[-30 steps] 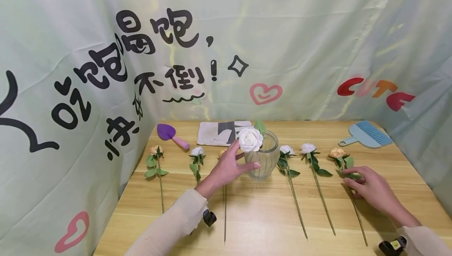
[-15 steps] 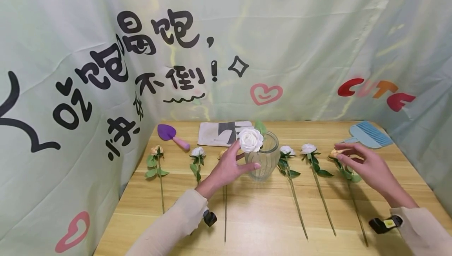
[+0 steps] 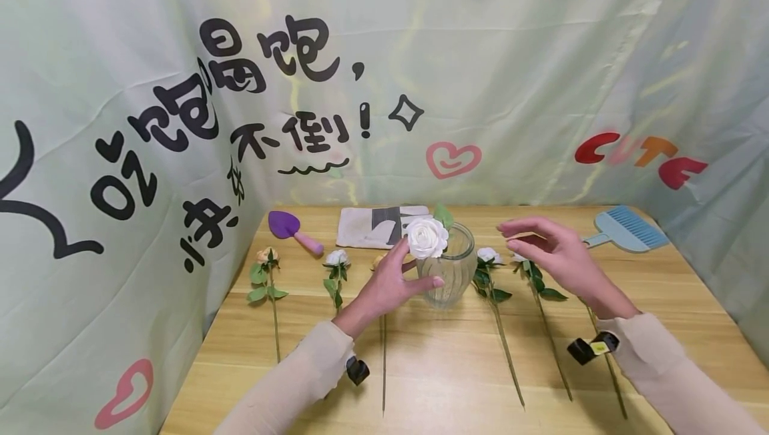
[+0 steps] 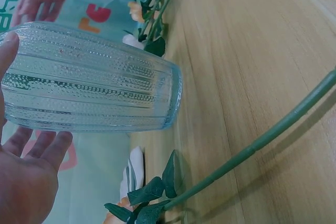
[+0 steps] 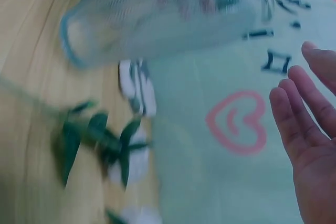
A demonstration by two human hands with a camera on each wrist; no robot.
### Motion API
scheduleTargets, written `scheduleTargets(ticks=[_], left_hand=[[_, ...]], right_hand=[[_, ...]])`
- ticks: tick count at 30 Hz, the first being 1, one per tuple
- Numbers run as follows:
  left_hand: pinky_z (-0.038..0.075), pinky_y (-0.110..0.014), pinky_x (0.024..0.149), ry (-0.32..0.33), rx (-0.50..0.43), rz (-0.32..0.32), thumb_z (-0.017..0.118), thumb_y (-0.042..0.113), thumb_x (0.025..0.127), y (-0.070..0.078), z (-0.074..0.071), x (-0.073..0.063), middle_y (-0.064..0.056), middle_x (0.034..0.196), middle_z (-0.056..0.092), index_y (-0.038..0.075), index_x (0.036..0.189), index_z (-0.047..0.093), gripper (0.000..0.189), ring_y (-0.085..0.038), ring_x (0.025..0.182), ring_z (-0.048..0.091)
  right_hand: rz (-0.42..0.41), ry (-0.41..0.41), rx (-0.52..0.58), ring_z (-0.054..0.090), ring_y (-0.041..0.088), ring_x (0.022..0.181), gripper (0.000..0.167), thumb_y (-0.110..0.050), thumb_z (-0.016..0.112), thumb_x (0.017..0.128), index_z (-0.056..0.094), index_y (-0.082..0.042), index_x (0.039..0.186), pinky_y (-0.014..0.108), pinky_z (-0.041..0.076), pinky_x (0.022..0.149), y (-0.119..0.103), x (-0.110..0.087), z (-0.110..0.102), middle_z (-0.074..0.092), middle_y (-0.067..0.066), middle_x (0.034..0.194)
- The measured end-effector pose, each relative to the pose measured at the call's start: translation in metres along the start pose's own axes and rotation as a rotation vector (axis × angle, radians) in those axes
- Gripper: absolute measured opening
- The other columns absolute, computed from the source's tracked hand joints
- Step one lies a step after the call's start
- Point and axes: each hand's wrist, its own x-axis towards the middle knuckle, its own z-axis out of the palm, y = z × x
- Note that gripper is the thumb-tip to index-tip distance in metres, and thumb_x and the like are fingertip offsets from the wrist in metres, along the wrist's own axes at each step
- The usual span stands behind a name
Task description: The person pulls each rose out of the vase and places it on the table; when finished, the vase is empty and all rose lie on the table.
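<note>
My left hand (image 3: 387,285) holds a clear ribbed glass vase (image 3: 452,278) from its left side, with thumb and fingers on either side of the glass. A white artificial rose (image 3: 426,237) shows at the vase's left rim, a green leaf behind it; its stem is hard to make out through the glass. My right hand (image 3: 559,255) is in the air right of the vase, fingers extended and holding nothing. Below it lie two white roses (image 3: 489,256) on long stems. In the left wrist view the vase (image 4: 94,82) is upright relative to the tabletop.
Left of the vase lie a peach rose (image 3: 267,256), a white rose (image 3: 336,258) and another partly hidden rose. Behind are a purple trowel (image 3: 284,224) and folded cloth (image 3: 360,227). A blue dustpan-like piece (image 3: 627,229) lies back right. Printed fabric (image 3: 510,88) surrounds the table.
My right hand has lifted from the far-right peach rose and moved left and up toward the vase, without the flower. The left hand, vase and white rose have stayed put.
</note>
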Motion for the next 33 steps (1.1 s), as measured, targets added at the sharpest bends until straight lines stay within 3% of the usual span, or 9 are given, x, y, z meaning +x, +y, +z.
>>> scheduleTargets(ticks=[6,9,11,16,20,23,28,31,33], left_hand=[[0.049,-0.042,0.125,0.001,0.003,-0.008,0.089,0.043,0.093,0.001,0.000,0.000,0.010,0.168,0.044,0.040,0.166,0.038,0.089,-0.016,0.158,0.042],[0.049,-0.043,0.125,-0.003,0.005,-0.007,0.089,0.044,0.093,0.000,0.000,0.000,0.009,0.169,0.043,0.040,0.165,0.038,0.088,-0.016,0.158,0.042],[0.049,-0.044,0.125,-0.005,0.007,-0.006,0.088,0.045,0.093,-0.001,-0.001,0.000,0.009,0.169,0.043,0.039,0.165,0.038,0.088,-0.017,0.158,0.042],[0.049,-0.044,0.125,-0.005,0.005,-0.016,0.088,0.046,0.093,-0.001,-0.001,0.000,0.007,0.168,0.044,0.037,0.165,0.039,0.088,-0.020,0.157,0.044],[0.049,-0.042,0.125,0.003,0.000,-0.035,0.090,0.044,0.091,-0.001,0.000,-0.001,0.005,0.163,0.049,0.035,0.165,0.040,0.089,-0.021,0.153,0.048],[0.049,-0.041,0.125,0.008,-0.003,-0.042,0.091,0.042,0.091,-0.001,0.000,-0.001,0.005,0.161,0.051,0.034,0.165,0.041,0.090,-0.021,0.151,0.049],[0.049,-0.042,0.125,0.008,-0.002,-0.043,0.091,0.042,0.090,-0.001,0.001,-0.001,0.005,0.164,0.049,0.035,0.165,0.041,0.090,-0.025,0.153,0.048],[0.049,-0.041,0.125,0.009,0.012,-0.052,0.091,0.044,0.090,0.000,0.001,0.000,0.006,0.168,0.044,0.036,0.166,0.039,0.092,-0.025,0.156,0.045],[0.049,-0.040,0.126,0.007,0.025,-0.061,0.090,0.045,0.091,0.001,0.000,-0.001,0.006,0.171,0.041,0.038,0.167,0.038,0.093,-0.022,0.158,0.042]], right_hand=[[-0.059,-0.071,0.031,0.067,0.004,0.128,0.028,-0.002,0.069,0.106,0.073,-0.006,0.133,0.014,0.054,0.109,-0.014,0.021,0.026,0.073,0.006,0.139],[-0.073,-0.103,-0.002,0.063,0.004,0.133,0.024,-0.005,0.071,0.106,0.075,-0.009,0.129,0.013,0.043,0.119,-0.018,0.029,0.036,0.073,0.007,0.141],[-0.080,-0.128,-0.043,0.061,0.004,0.136,0.022,-0.007,0.071,0.106,0.077,-0.013,0.126,0.015,0.043,0.119,-0.020,0.033,0.042,0.073,0.005,0.142],[-0.129,-0.160,-0.123,0.060,0.014,0.139,0.022,-0.009,0.075,0.104,0.079,-0.020,0.122,0.042,0.052,0.117,-0.022,0.041,0.053,0.072,0.003,0.144],[-0.215,-0.189,-0.134,0.059,0.033,0.140,0.026,0.000,0.076,0.100,0.080,-0.010,0.123,0.066,0.049,0.117,-0.023,0.046,0.061,0.073,0.012,0.141],[-0.240,-0.213,-0.131,0.054,0.044,0.143,0.033,0.005,0.075,0.098,0.076,-0.001,0.131,0.074,0.046,0.117,-0.024,0.048,0.067,0.073,0.018,0.140],[-0.197,-0.212,-0.100,0.051,0.046,0.145,0.043,0.005,0.075,0.097,0.070,0.002,0.140,0.074,0.044,0.120,-0.025,0.048,0.073,0.068,0.022,0.147],[-0.184,-0.162,-0.087,0.056,0.047,0.143,0.044,0.006,0.073,0.100,0.067,0.003,0.144,0.072,0.047,0.119,-0.028,0.048,0.074,0.065,0.024,0.149],[-0.175,-0.101,-0.089,0.063,0.034,0.138,0.045,0.005,0.071,0.101,0.065,0.002,0.145,0.060,0.053,0.118,-0.031,0.048,0.074,0.066,0.023,0.149]])
